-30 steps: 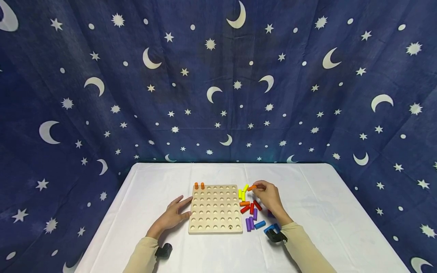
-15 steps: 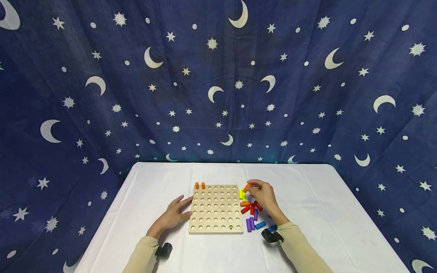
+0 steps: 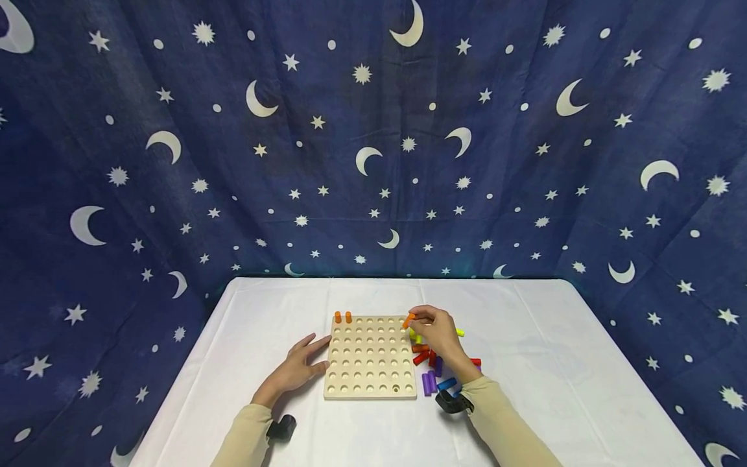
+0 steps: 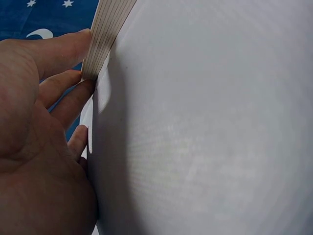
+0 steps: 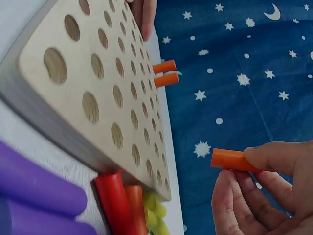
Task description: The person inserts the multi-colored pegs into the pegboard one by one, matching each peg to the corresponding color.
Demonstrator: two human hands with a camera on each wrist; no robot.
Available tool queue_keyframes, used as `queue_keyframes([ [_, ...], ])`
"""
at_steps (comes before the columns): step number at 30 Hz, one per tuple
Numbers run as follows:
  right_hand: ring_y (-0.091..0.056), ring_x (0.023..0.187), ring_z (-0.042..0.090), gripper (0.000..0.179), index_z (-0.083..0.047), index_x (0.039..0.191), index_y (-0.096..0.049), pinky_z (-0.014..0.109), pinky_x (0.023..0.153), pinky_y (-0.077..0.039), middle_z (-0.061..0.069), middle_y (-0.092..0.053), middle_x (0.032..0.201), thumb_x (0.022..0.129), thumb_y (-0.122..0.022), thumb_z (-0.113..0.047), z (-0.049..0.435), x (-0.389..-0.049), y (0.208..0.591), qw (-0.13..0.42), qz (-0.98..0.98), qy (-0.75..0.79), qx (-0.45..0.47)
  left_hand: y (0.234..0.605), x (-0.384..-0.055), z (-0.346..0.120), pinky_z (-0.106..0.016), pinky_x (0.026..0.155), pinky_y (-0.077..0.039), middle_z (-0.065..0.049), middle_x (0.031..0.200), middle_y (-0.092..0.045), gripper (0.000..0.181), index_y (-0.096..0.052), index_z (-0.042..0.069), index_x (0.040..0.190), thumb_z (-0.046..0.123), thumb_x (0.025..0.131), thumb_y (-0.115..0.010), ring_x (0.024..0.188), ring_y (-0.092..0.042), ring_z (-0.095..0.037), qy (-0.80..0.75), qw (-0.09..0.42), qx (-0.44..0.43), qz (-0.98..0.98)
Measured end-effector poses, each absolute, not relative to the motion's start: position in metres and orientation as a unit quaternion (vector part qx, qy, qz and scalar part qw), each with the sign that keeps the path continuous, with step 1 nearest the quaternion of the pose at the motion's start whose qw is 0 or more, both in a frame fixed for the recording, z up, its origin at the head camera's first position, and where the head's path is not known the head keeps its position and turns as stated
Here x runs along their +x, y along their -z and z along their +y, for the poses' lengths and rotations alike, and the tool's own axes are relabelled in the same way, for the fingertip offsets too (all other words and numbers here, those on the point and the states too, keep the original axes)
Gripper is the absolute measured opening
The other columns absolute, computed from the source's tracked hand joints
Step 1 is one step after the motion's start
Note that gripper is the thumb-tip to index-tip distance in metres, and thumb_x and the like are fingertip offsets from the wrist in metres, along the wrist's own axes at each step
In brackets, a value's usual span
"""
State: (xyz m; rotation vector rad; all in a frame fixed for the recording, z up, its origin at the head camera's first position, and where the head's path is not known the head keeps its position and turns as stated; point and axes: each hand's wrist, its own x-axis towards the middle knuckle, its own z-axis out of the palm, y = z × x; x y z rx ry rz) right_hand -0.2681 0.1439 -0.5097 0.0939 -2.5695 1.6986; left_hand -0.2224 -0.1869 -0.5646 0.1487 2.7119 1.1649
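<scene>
A square wooden pegboard point(image 3: 370, 397) with rows of round holes lies on the white table. Two orange pegs point(image 3: 343, 318) stand upright in its far left corner holes. My left hand point(image 3: 294, 371) lies at the board's left side, its fairly straight fingers and thumb touching the edge; in the left wrist view the fingertips meet the layered side of the board point(image 4: 103, 36). With thumb and fingers, my right hand point(image 3: 436, 332) pinches an orange peg point(image 5: 229, 159), held tilted over the board's far right corner in the head view.
Right of the board lie loose pegs: purple ones point(image 3: 427, 384), a blue one point(image 3: 447, 384), red ones point(image 3: 421, 357), another orange one point(image 3: 419, 348) and yellow ones, partly hidden under my right hand and arm. A dark blue curtain point(image 3: 327, 162) with moons and stars hangs behind the table.
My right hand has moved left with the orange peg, from beyond the yellow pegs to the board's far right corner. The left hand has stayed at the board's edge.
</scene>
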Motion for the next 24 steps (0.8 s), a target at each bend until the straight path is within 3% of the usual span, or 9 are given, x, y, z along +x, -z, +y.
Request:
queue_keyframes([
  [9,-0.068,0.088,0.017,0.025,-0.009,0.108,-0.073,0.020,0.073,-0.055,0.006,-0.072,0.095,0.084,-0.075,-0.009,0.128,-0.269,0.510,0.035,-0.835,-0.548,0.040,0.563,-0.223,-0.185,-0.072,0.113,-0.021,-0.020,0.158,-0.031,0.061,-0.052,0.023,0.144,0.032,0.087,-0.073,0.147,-0.022,-0.047,-0.397,0.087,0.055,0.912],
  [16,-0.068,0.082,0.014,0.017,-0.012,0.098,-0.074,0.025,0.073,-0.055,0.004,-0.073,0.089,0.081,-0.076,-0.008,0.110,-0.270,0.509,0.027,-0.826,-0.561,0.050,0.562,-0.222,-0.186,-0.072,0.113,-0.020,-0.021,0.158,-0.031,0.060,-0.052,0.022,0.143,0.031,0.087,-0.072,0.147,-0.022,-0.047,-0.398,0.086,0.058,0.912],
  [24,-0.066,0.075,0.009,0.014,-0.011,0.094,-0.074,0.022,0.069,-0.054,0.003,-0.073,0.083,0.081,-0.079,-0.010,0.093,-0.281,0.518,0.065,-0.843,-0.528,0.074,0.564,-0.222,-0.187,-0.073,0.112,-0.020,-0.020,0.158,-0.031,0.061,-0.052,0.023,0.143,0.033,0.087,-0.072,0.147,-0.022,-0.047,-0.398,0.088,0.055,0.911],
])
